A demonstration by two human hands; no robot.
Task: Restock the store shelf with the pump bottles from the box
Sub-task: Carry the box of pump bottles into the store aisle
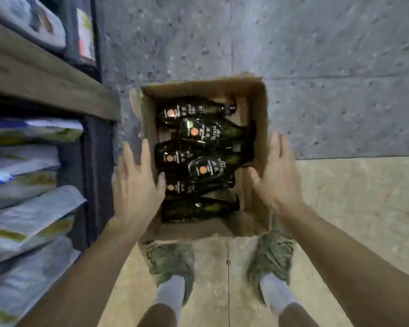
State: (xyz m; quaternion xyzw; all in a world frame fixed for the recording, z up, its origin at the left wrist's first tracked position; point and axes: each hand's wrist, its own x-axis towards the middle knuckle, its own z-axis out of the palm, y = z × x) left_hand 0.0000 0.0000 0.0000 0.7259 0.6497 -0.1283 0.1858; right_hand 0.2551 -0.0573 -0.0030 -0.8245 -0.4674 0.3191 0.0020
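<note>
I'm looking straight down at an open cardboard box point(261, 114) on the floor, just ahead of my shoes point(169, 260). Six dark pump bottles point(198, 131) lie on their sides inside it, pumps pointing right. My left hand point(137, 185) spreads open over the box's left wall, holding nothing. My right hand point(275, 175) is open too, fingers splayed over the right wall. The shelf point(45, 76) sits at my left.
</note>
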